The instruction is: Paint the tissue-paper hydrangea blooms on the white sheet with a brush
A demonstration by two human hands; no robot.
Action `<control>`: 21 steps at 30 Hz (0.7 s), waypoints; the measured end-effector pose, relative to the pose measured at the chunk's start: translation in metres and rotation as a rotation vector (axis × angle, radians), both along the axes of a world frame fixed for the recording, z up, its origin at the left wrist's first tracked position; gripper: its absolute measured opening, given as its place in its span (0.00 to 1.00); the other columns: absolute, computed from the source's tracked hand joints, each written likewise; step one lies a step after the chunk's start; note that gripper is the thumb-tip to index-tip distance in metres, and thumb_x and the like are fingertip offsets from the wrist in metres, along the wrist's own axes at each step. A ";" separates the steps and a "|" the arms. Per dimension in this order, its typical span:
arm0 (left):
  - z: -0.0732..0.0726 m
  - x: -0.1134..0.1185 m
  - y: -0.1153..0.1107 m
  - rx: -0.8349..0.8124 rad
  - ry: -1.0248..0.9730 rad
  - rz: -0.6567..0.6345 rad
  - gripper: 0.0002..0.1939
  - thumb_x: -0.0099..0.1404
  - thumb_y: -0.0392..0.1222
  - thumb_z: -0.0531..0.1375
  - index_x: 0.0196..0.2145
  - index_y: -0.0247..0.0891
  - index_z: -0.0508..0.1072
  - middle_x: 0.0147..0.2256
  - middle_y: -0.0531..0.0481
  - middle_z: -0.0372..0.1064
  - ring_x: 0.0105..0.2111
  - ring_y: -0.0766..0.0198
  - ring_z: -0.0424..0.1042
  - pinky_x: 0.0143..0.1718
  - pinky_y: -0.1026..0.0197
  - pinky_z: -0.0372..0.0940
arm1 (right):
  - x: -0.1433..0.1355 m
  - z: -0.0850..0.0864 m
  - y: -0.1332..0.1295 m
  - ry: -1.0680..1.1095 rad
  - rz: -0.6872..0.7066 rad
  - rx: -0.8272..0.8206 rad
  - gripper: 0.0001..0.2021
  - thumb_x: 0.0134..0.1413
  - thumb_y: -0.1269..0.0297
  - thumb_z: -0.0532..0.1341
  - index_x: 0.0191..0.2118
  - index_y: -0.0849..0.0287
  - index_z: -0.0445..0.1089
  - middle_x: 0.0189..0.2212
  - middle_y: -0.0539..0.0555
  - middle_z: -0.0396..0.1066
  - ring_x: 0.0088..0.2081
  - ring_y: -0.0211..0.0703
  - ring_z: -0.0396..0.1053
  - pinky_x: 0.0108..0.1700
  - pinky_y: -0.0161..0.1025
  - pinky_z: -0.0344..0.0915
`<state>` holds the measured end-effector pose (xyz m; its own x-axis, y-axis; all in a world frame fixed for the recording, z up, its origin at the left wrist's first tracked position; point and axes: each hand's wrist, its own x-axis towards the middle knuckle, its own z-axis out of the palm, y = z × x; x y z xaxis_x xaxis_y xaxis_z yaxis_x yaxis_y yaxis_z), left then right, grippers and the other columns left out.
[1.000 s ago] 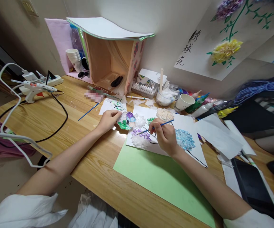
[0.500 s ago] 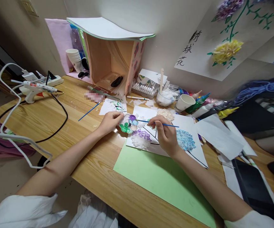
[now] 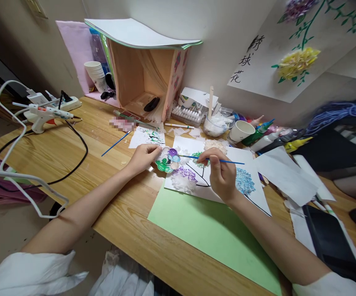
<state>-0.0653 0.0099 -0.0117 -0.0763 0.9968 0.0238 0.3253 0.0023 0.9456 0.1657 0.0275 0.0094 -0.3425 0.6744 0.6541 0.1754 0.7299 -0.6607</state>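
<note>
My left hand (image 3: 147, 158) pinches the edge of a small round paint palette (image 3: 167, 160) with green, purple and blue paint in its wells. In my right hand (image 3: 218, 170) is a thin blue paintbrush (image 3: 232, 162), its tip close to the palette's purple well; whether it touches I cannot tell. Beneath lies a white sheet (image 3: 258, 199) with raised flower clusters. One blue cluster (image 3: 245, 181) is right of my right hand, and a part-purple, part-white cluster (image 3: 184, 177) lies below the palette. A green cluster (image 3: 198, 157) is partly hidden by my right hand.
Green paper (image 3: 202, 230) lies under the sheet. A second brush (image 3: 115, 144) and a paint-marked scrap (image 3: 147, 136) are at left. Behind stand a bowl (image 3: 216, 126), a paper cup (image 3: 241, 132) and paint bottles (image 3: 262, 133). A glue gun (image 3: 42, 115) with cords sits far left.
My right hand has shifted slightly right, and the brush lies a little flatter, with its tip still near the purple well. My left hand and the palette have barely moved.
</note>
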 end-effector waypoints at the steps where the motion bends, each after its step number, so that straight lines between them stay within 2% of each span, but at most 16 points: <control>1: 0.000 -0.001 0.000 -0.006 0.001 0.005 0.17 0.58 0.51 0.55 0.18 0.38 0.61 0.18 0.57 0.54 0.18 0.68 0.61 0.17 0.68 0.59 | 0.001 0.001 -0.001 0.031 -0.001 0.009 0.18 0.66 0.59 0.46 0.29 0.56 0.67 0.24 0.52 0.66 0.27 0.40 0.63 0.30 0.39 0.60; 5: 0.000 -0.003 0.001 0.009 0.016 0.046 0.18 0.58 0.51 0.56 0.18 0.37 0.63 0.18 0.56 0.56 0.19 0.68 0.62 0.18 0.68 0.58 | 0.003 0.002 -0.003 0.040 0.044 0.026 0.20 0.66 0.59 0.44 0.26 0.56 0.64 0.20 0.51 0.62 0.24 0.39 0.61 0.28 0.40 0.58; 12: -0.001 -0.006 0.002 0.034 0.066 0.053 0.19 0.60 0.51 0.55 0.18 0.38 0.61 0.17 0.56 0.55 0.19 0.68 0.60 0.19 0.67 0.57 | 0.001 0.000 -0.004 -0.116 0.126 0.061 0.19 0.66 0.62 0.44 0.26 0.56 0.63 0.19 0.51 0.61 0.24 0.39 0.60 0.30 0.40 0.59; 21: -0.002 -0.006 0.003 0.037 0.071 0.049 0.18 0.60 0.51 0.55 0.18 0.38 0.61 0.17 0.56 0.56 0.20 0.68 0.62 0.21 0.67 0.57 | 0.001 0.003 -0.005 -0.164 0.115 0.110 0.18 0.66 0.63 0.43 0.27 0.56 0.62 0.20 0.51 0.62 0.25 0.39 0.60 0.30 0.40 0.58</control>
<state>-0.0714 0.0128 -0.0134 -0.1220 0.9902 0.0678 0.3915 -0.0147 0.9201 0.1666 0.0223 0.0128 -0.5209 0.5525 0.6507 0.1857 0.8173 -0.5454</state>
